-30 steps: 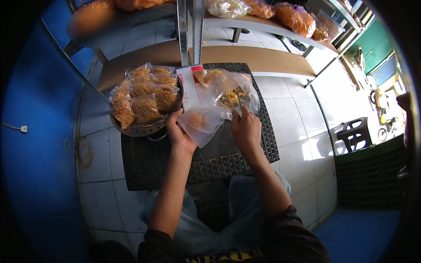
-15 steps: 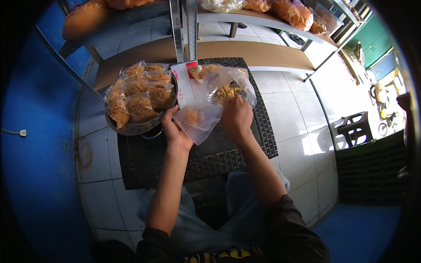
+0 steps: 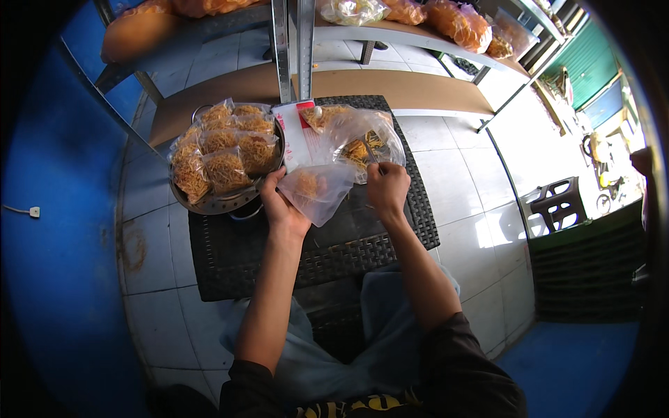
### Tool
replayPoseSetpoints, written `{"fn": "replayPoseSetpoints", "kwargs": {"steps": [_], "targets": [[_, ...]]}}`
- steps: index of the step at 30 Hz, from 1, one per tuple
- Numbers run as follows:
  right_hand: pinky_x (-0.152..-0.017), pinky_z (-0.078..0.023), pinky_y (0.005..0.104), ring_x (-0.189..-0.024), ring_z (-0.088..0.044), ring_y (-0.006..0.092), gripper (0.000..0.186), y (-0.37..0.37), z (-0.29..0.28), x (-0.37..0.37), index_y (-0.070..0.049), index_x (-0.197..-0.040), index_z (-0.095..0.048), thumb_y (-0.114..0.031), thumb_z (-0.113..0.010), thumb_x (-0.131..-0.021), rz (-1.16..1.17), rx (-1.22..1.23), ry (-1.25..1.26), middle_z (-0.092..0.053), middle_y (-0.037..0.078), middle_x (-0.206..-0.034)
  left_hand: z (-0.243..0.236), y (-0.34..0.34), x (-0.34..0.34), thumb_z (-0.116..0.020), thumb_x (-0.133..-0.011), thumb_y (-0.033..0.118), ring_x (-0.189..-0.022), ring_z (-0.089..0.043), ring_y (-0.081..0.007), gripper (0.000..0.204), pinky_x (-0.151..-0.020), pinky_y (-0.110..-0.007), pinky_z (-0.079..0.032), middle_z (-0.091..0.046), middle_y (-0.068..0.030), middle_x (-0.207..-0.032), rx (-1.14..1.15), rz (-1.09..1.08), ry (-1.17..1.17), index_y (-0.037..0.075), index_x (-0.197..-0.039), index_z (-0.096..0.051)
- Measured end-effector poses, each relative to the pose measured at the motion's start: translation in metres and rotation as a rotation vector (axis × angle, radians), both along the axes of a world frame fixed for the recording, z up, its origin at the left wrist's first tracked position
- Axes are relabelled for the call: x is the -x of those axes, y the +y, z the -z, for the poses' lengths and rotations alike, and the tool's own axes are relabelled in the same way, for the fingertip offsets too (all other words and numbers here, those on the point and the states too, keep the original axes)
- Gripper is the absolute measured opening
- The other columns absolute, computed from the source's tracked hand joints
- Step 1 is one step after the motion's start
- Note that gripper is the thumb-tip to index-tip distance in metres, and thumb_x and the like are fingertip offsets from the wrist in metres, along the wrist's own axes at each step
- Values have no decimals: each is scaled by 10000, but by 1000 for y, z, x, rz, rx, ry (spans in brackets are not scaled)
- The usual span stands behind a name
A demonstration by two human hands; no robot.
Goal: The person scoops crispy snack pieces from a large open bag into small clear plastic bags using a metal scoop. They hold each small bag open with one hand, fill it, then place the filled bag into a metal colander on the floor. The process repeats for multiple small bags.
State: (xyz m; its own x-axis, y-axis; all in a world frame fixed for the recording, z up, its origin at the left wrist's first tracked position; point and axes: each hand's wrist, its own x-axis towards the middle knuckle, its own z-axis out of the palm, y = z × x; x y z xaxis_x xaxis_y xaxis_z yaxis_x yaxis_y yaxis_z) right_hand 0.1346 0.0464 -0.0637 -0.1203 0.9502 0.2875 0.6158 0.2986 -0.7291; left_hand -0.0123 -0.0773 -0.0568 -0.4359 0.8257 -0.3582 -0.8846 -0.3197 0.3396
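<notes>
My left hand (image 3: 282, 202) grips a small translucent plastic bag (image 3: 324, 191) holding a few crispy golden strands. My right hand (image 3: 387, 185) is closed round metal tongs (image 3: 371, 153), their far end inside a large, opened clear bag of loose strands (image 3: 387, 143). A round metal tray (image 3: 219, 203) to the left carries several filled packets (image 3: 224, 171) of the same food. Behind the small bag lies a white and red plastic pack (image 3: 293, 129). All rest on a dark woven table (image 3: 247, 268).
Metal shelving (image 3: 303, 49) stands beyond the table, with orange-filled bags (image 3: 453, 24) on its upper boards and a brown lower board (image 3: 390, 94). A blue wall (image 3: 63, 244) is at left. A dark plastic stool (image 3: 557, 202) stands at right, near a bright opening.
My right hand has shifted a little within the same area, rising toward the large bag and coming back slightly down with the tongs. My left hand still holds the small bag.
</notes>
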Motion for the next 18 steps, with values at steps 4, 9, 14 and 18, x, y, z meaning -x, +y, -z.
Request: {"fn": "replayPoseSetpoints", "kwargs": {"steps": [4, 9, 14, 18], "targets": [[-570, -481, 371, -564, -621, 246, 282, 4, -14, -20, 67, -834, -719, -192, -611, -802, -2, 387, 272, -637, 153, -633, 4, 1, 2, -570, -857, 340, -1088, -599, -334, 507, -931, -494, -504, -609, -175, -1179, -14, 2, -22, -19, -1215, -552], [-412, -315, 234, -442, -415, 66, 244, 5, -30, -46, 40, -826, -693, -184, -603, -853, -57, 731, 546, -539, -1, -607, 9, 2, 9, -558, -852, 357, -1097, -600, -345, 523, -924, -499, -514, -613, -185, -1173, 5, 15, -4, -24, -1211, -554], [-394, -253, 214, -427, -349, 34, 220, 4, -30, -56, 23, -828, -653, -187, -601, -870, -115, 822, 659, -500, -21, -604, 12, 3, 9, -557, -849, 356, -1089, -606, -350, 524, -912, -489, -522, -615, -185, -1177, -47, 16, -5, -21, -1213, -558], [-391, -239, 217, -417, -320, 37, 214, 6, -31, -53, 22, -848, -644, -190, -613, -864, -123, 856, 690, -486, -21, -603, 12, 3, 10, -561, -849, 352, -1092, -603, -352, 526, -921, -499, -514, -614, -185, -1179, -54, 10, -4, -22, -1219, -557]]}}
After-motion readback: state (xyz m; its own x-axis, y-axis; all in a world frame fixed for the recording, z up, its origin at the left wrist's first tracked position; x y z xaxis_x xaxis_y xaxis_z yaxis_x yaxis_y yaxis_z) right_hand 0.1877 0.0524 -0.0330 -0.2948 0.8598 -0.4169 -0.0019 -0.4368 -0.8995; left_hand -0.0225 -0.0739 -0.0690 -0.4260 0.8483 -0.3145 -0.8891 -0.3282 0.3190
